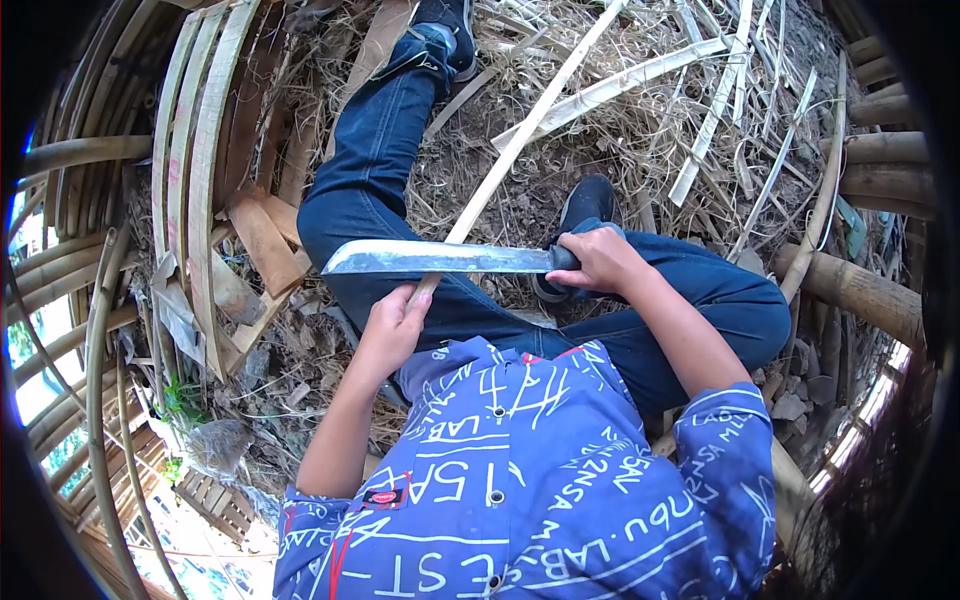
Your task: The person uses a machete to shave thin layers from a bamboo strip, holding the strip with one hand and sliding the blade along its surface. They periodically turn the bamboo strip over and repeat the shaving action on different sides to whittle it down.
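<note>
My right hand is closed around the dark handle of a machete. Its long, worn blade points left and lies across a pale wooden strip. Near the strip's lower end, my left hand grips it with fingers and thumb, just below the blade. From there the strip slants up and right, past my legs to the top of the view. The blade covers a short stretch of the strip; whether its edge bites into the wood cannot be told.
Shavings and split strips litter the ground ahead. Upright wooden slats and a brown wood block are at left. Bamboo poles border the right side. My bent legs in jeans frame the work.
</note>
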Demonstrator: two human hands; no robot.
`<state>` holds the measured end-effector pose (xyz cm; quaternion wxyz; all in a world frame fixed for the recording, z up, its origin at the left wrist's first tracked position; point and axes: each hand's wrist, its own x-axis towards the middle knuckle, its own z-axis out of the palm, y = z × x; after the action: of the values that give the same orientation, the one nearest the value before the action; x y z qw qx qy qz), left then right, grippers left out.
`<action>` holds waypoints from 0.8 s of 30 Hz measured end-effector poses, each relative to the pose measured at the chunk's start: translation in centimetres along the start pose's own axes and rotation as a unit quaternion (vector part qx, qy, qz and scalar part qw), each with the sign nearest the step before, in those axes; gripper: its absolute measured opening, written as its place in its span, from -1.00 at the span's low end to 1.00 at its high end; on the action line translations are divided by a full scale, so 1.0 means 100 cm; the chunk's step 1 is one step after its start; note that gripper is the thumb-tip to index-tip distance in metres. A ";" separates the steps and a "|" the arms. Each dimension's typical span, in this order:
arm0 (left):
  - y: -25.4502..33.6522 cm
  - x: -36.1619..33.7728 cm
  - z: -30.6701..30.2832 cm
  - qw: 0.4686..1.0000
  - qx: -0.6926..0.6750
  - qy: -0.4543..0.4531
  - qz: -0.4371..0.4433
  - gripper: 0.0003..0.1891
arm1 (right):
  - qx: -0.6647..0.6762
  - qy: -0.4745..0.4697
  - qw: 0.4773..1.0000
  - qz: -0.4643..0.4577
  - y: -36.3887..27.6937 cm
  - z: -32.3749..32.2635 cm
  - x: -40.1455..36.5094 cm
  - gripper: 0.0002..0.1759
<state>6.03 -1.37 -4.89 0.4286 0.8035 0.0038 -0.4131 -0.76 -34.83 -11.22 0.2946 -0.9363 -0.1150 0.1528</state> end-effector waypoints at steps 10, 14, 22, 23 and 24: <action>0.007 0.002 0.000 0.999 0.031 0.013 0.013 -0.73 | -0.022 0.034 0.999 0.009 0.005 0.002 0.007 -0.35; 0.006 0.003 0.000 1.000 0.014 0.009 0.017 -0.73 | -0.027 0.033 0.999 0.013 0.007 -0.001 0.006 -0.36; -0.004 0.007 -0.003 1.000 -0.007 0.002 0.029 -0.73 | -0.032 0.039 0.998 0.027 0.016 -0.004 0.005 -0.39; 0.000 0.006 -0.004 1.000 -0.006 -0.005 0.020 -0.74 | -0.033 0.039 0.998 0.027 0.018 -0.005 0.005 -0.39; 0.003 0.005 -0.005 1.000 -0.005 -0.012 0.010 -0.74 | -0.035 0.036 0.998 0.031 0.020 -0.005 0.004 -0.39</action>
<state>6.84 -1.40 -4.86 0.4369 0.7961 -0.0076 -0.4187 0.04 -36.62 -12.08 0.2609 -0.9540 -0.0805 0.1238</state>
